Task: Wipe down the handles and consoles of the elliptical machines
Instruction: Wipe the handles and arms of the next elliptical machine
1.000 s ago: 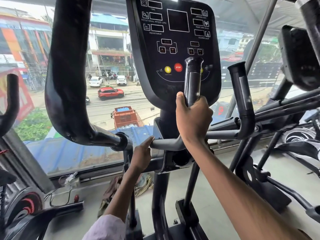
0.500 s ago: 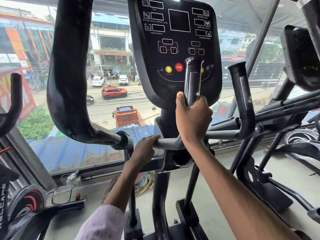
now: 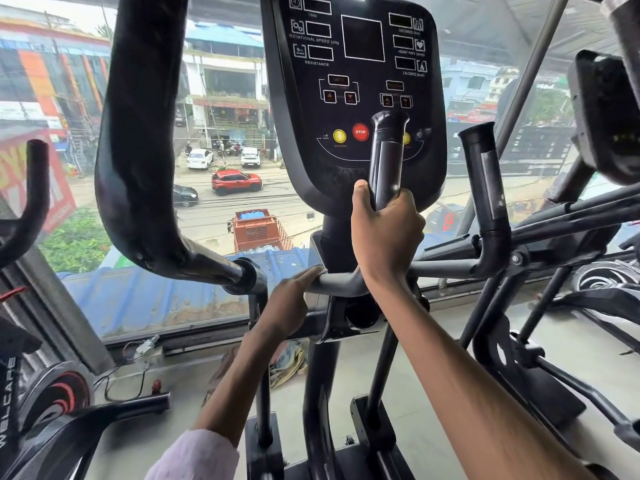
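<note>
The elliptical's black console (image 3: 356, 64) with a red STOP button fills the upper middle. Just before it stands a short upright black handle (image 3: 388, 157), and my right hand (image 3: 388, 233) grips its lower part, thumb on the left side. A grey crossbar (image 3: 337, 284) runs below that hand. My left hand (image 3: 287, 303) reaches up from beneath and touches the bar's left end with outstretched fingertips. I see no cloth in either hand. A second upright handle (image 3: 485, 181) stands to the right, and a thick curved moving handle (image 3: 138, 133) rises at the left.
Another machine's console (image 3: 606, 116) and arms crowd the right side. A curved black handle (image 3: 34, 188) of a neighbouring machine is at the far left. A crumpled cloth (image 3: 289, 365) lies on the floor by the big window (image 3: 221, 202), and cables lie nearby.
My left hand's fingers closed over the crossbar's end half a second ago and now point straight at it again. My right hand has kept its grip on the upright handle.
</note>
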